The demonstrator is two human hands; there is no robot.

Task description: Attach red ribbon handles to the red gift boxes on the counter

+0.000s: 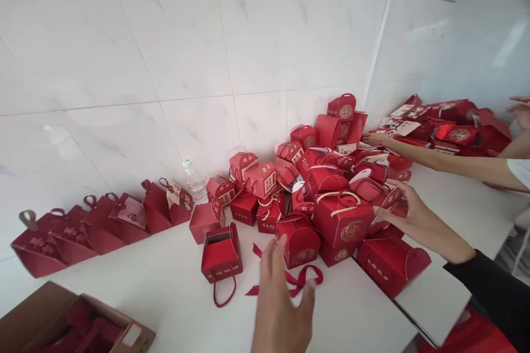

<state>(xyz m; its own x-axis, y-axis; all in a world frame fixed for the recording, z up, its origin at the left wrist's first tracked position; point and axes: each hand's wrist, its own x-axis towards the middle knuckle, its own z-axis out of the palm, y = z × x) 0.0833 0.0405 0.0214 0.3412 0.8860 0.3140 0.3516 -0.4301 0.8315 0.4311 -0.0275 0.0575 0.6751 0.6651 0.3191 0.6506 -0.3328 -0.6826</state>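
My left hand (279, 300) hovers over the white table (165, 287) with its fingers stretched out and nothing in them. Just beyond it lie a loose red ribbon (296, 278) and an open red gift box (221, 256) with a cord handle. My right hand (403, 209), in a black sleeve, reaches out with spread fingers to the edge of a pile of red gift boxes (327, 176). It touches the boxes beside a larger box with a rope handle (343, 218).
A co-worker's bare arm (434, 160) in a white sleeve reaches into the pile from the right; another hand (520, 111) is at the far right edge. Red bags (99, 226) line the tiled wall. A plastic bottle (195, 182) stands among them. A cardboard box (62, 322) sits bottom left.
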